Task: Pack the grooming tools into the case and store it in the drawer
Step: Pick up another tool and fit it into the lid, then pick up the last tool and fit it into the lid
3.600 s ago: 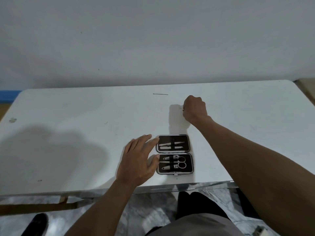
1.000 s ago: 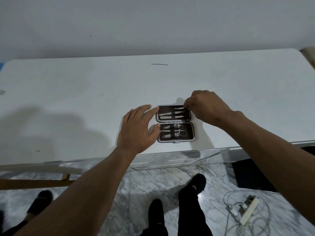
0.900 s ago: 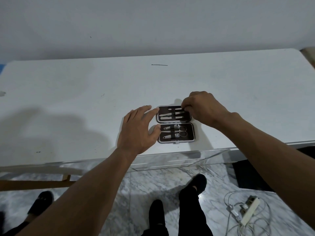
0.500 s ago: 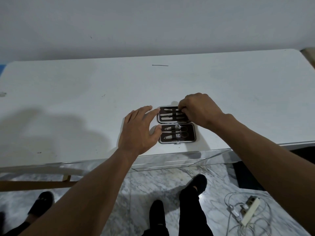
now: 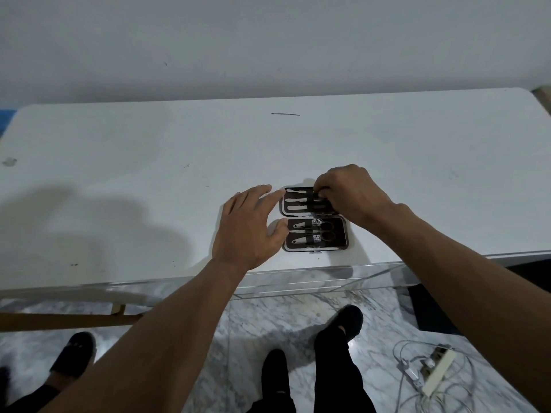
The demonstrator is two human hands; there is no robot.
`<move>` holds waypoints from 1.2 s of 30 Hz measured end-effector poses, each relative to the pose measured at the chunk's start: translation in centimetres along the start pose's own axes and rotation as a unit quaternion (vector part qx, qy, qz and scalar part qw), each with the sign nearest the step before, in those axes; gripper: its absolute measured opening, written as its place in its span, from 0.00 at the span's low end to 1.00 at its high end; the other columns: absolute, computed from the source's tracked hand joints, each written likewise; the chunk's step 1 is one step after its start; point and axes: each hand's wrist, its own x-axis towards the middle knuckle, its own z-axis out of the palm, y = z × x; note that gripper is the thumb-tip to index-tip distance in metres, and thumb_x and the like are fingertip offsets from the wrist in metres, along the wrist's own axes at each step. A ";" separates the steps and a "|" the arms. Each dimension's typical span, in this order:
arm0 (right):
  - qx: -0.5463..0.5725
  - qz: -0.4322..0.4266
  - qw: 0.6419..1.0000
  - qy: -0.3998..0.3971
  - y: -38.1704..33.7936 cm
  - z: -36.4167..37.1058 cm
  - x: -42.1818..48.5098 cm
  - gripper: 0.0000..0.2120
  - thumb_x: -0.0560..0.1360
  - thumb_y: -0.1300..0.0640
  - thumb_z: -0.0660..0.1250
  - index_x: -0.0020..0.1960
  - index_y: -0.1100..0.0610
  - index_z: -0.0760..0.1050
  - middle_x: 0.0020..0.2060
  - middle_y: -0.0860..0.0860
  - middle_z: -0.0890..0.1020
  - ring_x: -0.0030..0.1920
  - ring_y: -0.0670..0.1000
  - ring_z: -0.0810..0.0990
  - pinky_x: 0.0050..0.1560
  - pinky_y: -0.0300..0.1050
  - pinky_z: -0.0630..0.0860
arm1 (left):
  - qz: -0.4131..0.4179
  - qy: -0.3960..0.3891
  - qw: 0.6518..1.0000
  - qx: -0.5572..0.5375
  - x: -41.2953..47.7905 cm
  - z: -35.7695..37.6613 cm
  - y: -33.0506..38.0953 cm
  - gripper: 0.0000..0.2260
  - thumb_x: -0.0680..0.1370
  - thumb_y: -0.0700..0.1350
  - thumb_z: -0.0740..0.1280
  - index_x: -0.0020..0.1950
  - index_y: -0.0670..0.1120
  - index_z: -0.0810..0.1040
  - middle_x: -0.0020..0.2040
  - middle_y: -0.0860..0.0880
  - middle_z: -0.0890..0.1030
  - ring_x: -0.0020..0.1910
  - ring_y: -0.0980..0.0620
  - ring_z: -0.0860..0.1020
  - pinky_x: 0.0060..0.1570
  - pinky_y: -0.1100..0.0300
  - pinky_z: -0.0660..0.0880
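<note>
A small grooming case (image 5: pixel 340 242) lies open flat near the front edge of the white table (image 5: pixel 119 189), with a dark lining and a silver rim. Its near half holds scissors (image 5: pixel 323 232) and other small tools under a strap. Its far half holds slim metal tools (image 5: pixel 298 201). My left hand (image 5: pixel 249 228) rests open against the case's left edge, fingers straight. My right hand (image 5: pixel 348 193) is curled over the far half's right side and pinches a slim tool at the strap; most of that tool is hidden by my fingers.
A thin dark pin-like tool (image 5: pixel 285 114) lies alone at the back of the table. A clear drawer (image 5: pixel 313 281) juts out under the table's front edge. On the marble floor lie a power strip with cables (image 5: pixel 432 374) and my feet (image 5: pixel 337 326).
My right hand came back from the far table to the case's far half and moved leftward over it, pinching a tool. My left hand stayed at the case's left edge.
</note>
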 end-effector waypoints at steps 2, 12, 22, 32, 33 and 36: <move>-0.004 0.001 1.000 0.004 0.1 -0.3 -0.1 0.10 0.76 0.64 0.62 0.50 0.59 0.82 0.45 0.56 0.84 0.46 0.59 0.80 0.47 0.49 0.76 | 0.001 -0.002 1.000 -0.002 0.0 0.0 0.0 0.24 0.74 0.56 0.59 0.70 0.54 0.72 0.69 0.52 0.73 0.68 0.52 0.69 0.69 0.51 0.63; -0.018 0.039 0.998 0.050 1.3 -2.5 1.9 0.09 0.78 0.62 0.61 0.52 0.62 0.80 0.48 0.59 0.83 0.48 0.62 0.80 0.50 0.53 0.76 | -0.008 -0.041 0.999 -0.023 0.0 -0.2 0.0 0.26 0.75 0.56 0.58 0.73 0.54 0.68 0.72 0.50 0.69 0.74 0.51 0.63 0.76 0.47 0.54; -0.027 0.024 0.999 0.020 0.3 -2.7 9.7 0.09 0.78 0.63 0.60 0.50 0.65 0.79 0.47 0.61 0.82 0.48 0.62 0.79 0.50 0.53 0.77 | -0.018 -0.045 0.999 -0.015 0.2 -0.5 0.2 0.25 0.75 0.56 0.59 0.73 0.54 0.69 0.72 0.51 0.70 0.74 0.51 0.64 0.75 0.49 0.56; -0.039 0.023 0.999 0.018 -0.5 -2.1 17.1 0.06 0.76 0.65 0.61 0.41 0.60 0.70 0.48 0.63 0.80 0.49 0.64 0.79 0.42 0.46 0.67 | -0.023 -0.047 0.998 -0.016 0.2 -0.3 0.2 0.24 0.76 0.56 0.62 0.72 0.56 0.68 0.72 0.52 0.71 0.74 0.52 0.64 0.75 0.49 0.56; -0.040 0.021 0.999 0.016 -0.5 -2.1 17.6 0.05 0.77 0.65 0.61 0.42 0.60 0.72 0.48 0.63 0.80 0.49 0.64 0.80 0.42 0.47 0.68 | -0.027 -0.050 0.998 -0.013 0.3 -0.3 0.2 0.24 0.76 0.56 0.62 0.73 0.57 0.68 0.72 0.52 0.70 0.74 0.52 0.64 0.75 0.49 0.56; -0.041 0.018 0.999 0.011 -0.5 -1.8 18.7 0.07 0.78 0.63 0.62 0.49 0.66 0.76 0.49 0.64 0.80 0.51 0.65 0.80 0.46 0.50 0.73 | -0.031 -0.058 0.998 -0.010 0.4 -0.3 0.2 0.23 0.78 0.58 0.59 0.73 0.58 0.66 0.73 0.53 0.70 0.75 0.53 0.63 0.75 0.49 0.55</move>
